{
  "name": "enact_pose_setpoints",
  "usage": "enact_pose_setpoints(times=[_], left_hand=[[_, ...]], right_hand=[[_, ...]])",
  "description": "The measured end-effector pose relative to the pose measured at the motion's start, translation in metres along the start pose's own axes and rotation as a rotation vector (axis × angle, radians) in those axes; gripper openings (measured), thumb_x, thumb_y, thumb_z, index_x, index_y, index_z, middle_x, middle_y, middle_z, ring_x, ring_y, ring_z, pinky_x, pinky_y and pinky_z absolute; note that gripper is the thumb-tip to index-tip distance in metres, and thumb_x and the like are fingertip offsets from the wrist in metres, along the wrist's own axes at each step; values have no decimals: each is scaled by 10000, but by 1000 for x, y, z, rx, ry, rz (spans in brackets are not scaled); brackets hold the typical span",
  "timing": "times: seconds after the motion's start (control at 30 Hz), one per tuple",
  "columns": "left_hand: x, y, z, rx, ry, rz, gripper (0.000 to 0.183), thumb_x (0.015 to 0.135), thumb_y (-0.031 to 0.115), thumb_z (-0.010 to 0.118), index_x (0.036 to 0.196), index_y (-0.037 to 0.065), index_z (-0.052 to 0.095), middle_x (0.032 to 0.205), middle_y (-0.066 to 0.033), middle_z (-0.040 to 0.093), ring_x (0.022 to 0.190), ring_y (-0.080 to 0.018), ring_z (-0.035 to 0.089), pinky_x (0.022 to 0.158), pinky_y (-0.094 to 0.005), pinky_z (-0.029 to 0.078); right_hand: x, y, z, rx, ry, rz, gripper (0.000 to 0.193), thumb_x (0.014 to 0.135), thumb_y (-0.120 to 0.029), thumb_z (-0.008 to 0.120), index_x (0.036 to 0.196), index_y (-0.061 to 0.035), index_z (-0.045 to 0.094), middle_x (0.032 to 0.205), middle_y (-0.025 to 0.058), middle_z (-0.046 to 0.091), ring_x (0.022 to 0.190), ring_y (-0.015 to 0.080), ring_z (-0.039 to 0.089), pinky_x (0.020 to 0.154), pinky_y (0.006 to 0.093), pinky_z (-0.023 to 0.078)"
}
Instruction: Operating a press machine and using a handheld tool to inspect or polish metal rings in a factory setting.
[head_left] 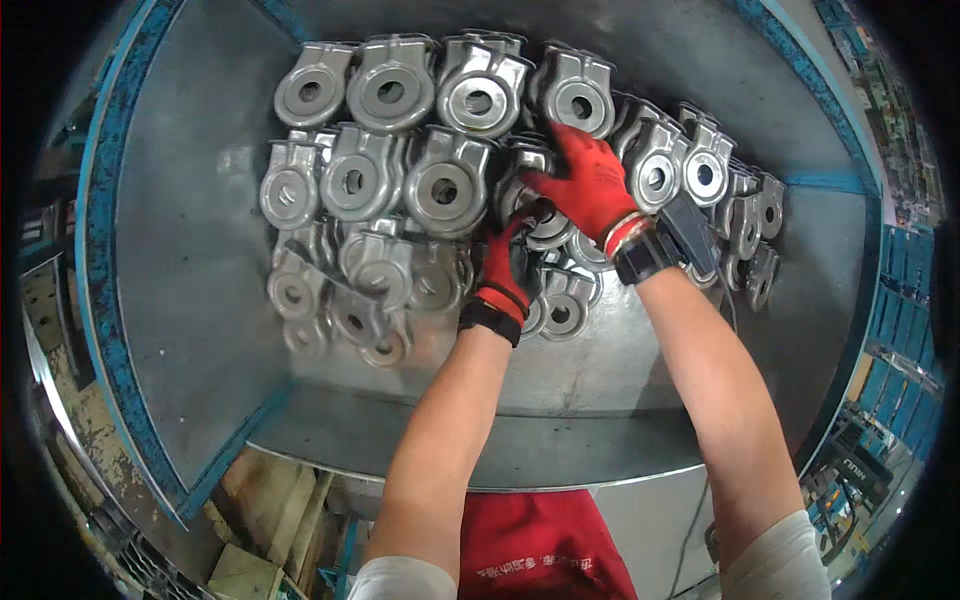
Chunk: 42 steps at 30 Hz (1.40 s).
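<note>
Both my hands wear red gloves with black palms and reach into stacked pressed-metal brackets, each with a rounded end and a round hole. My left hand (506,262) is low in the middle of the stacks, its fingers curled round the edge of a metal bracket (522,190); part of its grip is hidden. Just above and to the right, my right hand (592,185) has thumb and fingers spread over the stack. Its fingertips are close to an upper bracket (580,100). Left of my hands stands another bracket (445,190).
The brackets lie in a grey metal bin with blue edges (105,200). More brackets (706,175) lean in rows at the right. A dark box-like object with a cable (690,228) is beside my right wrist. The bin's front lip (560,450) crosses below my forearms.
</note>
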<state>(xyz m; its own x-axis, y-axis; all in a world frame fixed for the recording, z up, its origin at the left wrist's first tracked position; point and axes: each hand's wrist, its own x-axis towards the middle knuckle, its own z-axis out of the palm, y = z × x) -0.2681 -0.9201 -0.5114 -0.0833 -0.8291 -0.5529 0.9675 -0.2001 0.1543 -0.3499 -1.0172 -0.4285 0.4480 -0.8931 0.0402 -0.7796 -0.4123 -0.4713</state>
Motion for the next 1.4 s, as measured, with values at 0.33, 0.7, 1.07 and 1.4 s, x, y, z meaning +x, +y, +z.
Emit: enact_pose_setpoints(times=[0.33,0.7,1.07,1.4], left_hand=[[-2,16,15,48,-61,-274,231,786,141,576,1003,66,595,979,-60,601,879,-164,575,707,-284,478],[-17,9,8,-45,-14,-232,162,811,101,512,940,32,581,901,-73,613,827,-164,589,742,-275,479],[-34,14,-46,-60,-50,-372,224,815,82,496,1007,-13,559,977,-121,592,922,-202,569,823,-324,473],[-105,23,-81,128,-108,-449,254,849,204,473,986,16,575,852,-56,615,696,-142,582,590,-240,483]], right_hand=[[5,22,21,727,-25,545,565,726,-289,665,1151,10,446,1180,190,417,1129,267,414,954,316,326],[-4,36,13,1064,-238,571,742,734,-94,638,1283,42,157,1027,128,574,961,200,552,863,289,415],[-38,8,-4,453,-222,425,846,549,-252,809,1208,33,361,1184,185,426,1084,222,443,887,339,398],[-75,-34,-40,258,-557,298,981,536,-578,676,1217,68,390,1110,309,394,1073,406,374,929,395,329]])
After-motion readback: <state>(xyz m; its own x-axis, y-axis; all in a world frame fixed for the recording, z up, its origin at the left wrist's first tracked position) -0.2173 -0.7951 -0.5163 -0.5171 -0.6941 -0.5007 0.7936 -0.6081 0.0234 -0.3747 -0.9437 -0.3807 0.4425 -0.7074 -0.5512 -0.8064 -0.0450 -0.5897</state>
